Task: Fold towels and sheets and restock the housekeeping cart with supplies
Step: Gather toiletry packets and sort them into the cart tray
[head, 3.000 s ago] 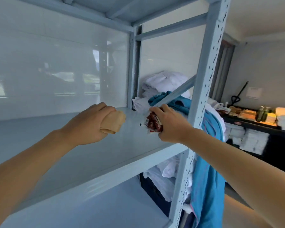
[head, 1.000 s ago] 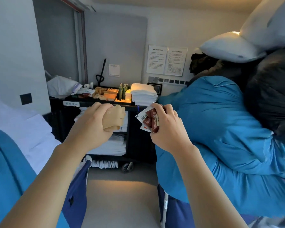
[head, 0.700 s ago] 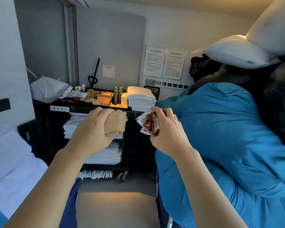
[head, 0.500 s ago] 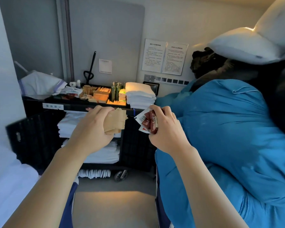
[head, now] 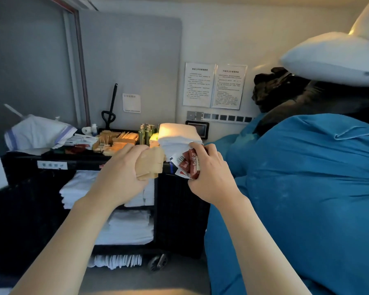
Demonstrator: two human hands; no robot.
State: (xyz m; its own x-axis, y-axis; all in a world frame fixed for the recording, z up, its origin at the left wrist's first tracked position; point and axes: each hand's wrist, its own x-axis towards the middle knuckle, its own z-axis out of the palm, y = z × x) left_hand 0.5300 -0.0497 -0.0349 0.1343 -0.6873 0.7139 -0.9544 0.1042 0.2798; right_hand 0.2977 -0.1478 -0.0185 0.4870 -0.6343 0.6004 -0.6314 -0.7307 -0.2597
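Directly ahead I see my left hand (head: 124, 175) gripping a wad of tan paper packets (head: 150, 165), and my right hand (head: 211, 177) pinching red sachets (head: 189, 163); both are held up in front of the black housekeeping cart (head: 179, 209), whose shelves hold folded white towels (head: 128, 228), beside a blue laundry bag (head: 307, 188)

Tan pkts (head: 150, 165), red sachets (head: 188, 163), gripped.
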